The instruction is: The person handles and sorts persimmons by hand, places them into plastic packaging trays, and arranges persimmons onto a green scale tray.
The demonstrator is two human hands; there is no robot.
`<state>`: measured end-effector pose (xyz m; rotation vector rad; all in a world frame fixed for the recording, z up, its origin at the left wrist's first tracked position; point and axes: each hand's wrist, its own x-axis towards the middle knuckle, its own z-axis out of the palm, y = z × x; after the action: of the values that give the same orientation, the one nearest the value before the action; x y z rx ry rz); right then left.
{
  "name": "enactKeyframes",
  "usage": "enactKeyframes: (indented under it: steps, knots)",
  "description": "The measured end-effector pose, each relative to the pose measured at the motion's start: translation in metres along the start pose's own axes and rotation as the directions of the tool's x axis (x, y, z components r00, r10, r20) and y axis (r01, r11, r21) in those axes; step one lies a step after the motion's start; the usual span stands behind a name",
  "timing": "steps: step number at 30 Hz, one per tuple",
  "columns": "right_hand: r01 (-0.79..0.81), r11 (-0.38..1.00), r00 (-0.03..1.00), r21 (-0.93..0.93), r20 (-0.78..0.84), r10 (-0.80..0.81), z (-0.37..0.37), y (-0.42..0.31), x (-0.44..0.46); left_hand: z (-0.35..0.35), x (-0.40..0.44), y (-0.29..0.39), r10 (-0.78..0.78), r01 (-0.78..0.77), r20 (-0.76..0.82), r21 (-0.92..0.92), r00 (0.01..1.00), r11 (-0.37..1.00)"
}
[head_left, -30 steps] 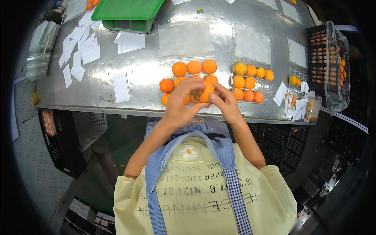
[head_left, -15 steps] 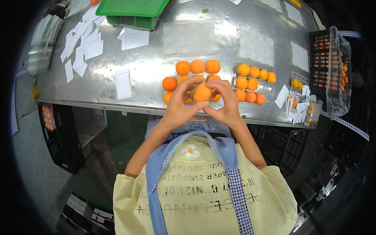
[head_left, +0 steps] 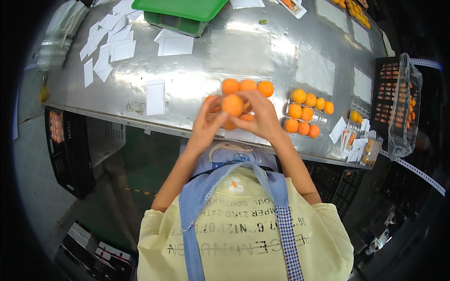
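Note:
A mandarin orange (head_left: pixel 232 106) is up in front of me, between my two hands, above a clear plastic punnet of mandarins. My left hand (head_left: pixel 205 125) grips it from the left, with the thumb below. On the other side, my right hand (head_left: pixel 263 116) curls its fingers against the fruit's upper right, its thumb underneath. Behind the hands, a row of mandarins (head_left: pixel 248 85) shows at the punnet's far side; the nearer fruits are partly hidden by my fingers.
A second punnet of smaller mandarins (head_left: pixel 307 114) stands to the right on the metal table (head_left: pixel 187 98). White cards (head_left: pixel 123 50) lie scattered at the left. A green-lidded box (head_left: pixel 180 8) sits at the back; a black crate (head_left: pixel 386 93) is at the far right.
The mandarin has turned in my fingers and moved slightly left; the green bit seen on its left side no longer shows. My view has shifted, so the table appears farther right.

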<state>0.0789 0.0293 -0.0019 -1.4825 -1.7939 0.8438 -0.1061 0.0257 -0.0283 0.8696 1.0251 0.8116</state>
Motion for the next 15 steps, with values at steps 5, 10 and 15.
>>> enactKeyframes:
  steps: [5, 10, 15]
  knots:
    - [0.099, 0.984, 0.995, -0.146, 0.026, -0.096, 0.026, 0.026, 0.055, -0.045, 0.003, -0.005, -0.062, 0.056, -0.205, -0.035, 0.977, 0.998]
    - [0.210, 0.937, 0.966, -0.278, 0.208, -0.154, 0.047, 0.043, 0.080, -0.075, -0.001, -0.028, -0.081, 0.094, -0.250, 0.042, 0.965, 0.995]
    - [0.296, 0.893, 0.946, -0.338, 0.235, -0.225, 0.057, 0.050, 0.084, -0.083, 0.001, -0.068, -0.163, 0.191, -0.163, 0.173, 0.973, 0.966]
